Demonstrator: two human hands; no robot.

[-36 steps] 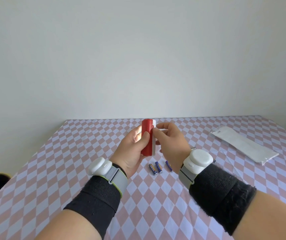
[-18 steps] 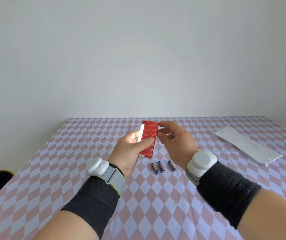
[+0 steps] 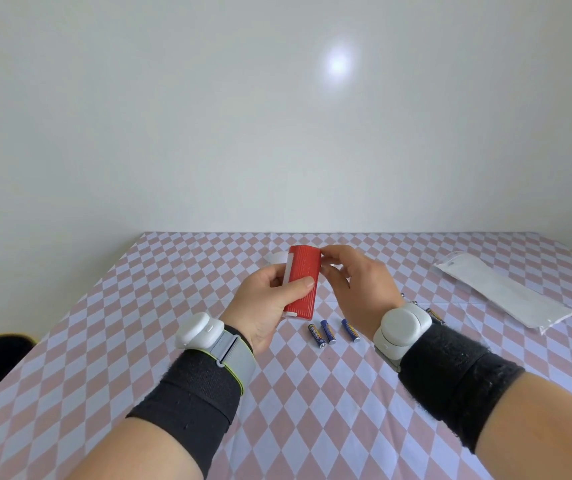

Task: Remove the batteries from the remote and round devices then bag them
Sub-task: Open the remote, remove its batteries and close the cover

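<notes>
Between both hands, above checkered surface [image 3: 173, 341]: red remote [image 3: 303, 282] standing upright, ribbed back facing camera, left hand [image 3: 263, 306] gripping its lower half, thumb lying across back; right hand [image 3: 357, 289] pinching upper right edge with curled fingertips. Below hands, three blue batteries [image 3: 327, 331] lying side by side on surface; more peeking out behind right wrist. Right of hands, well apart, white plastic bag [image 3: 499, 292] lying flat.
</notes>
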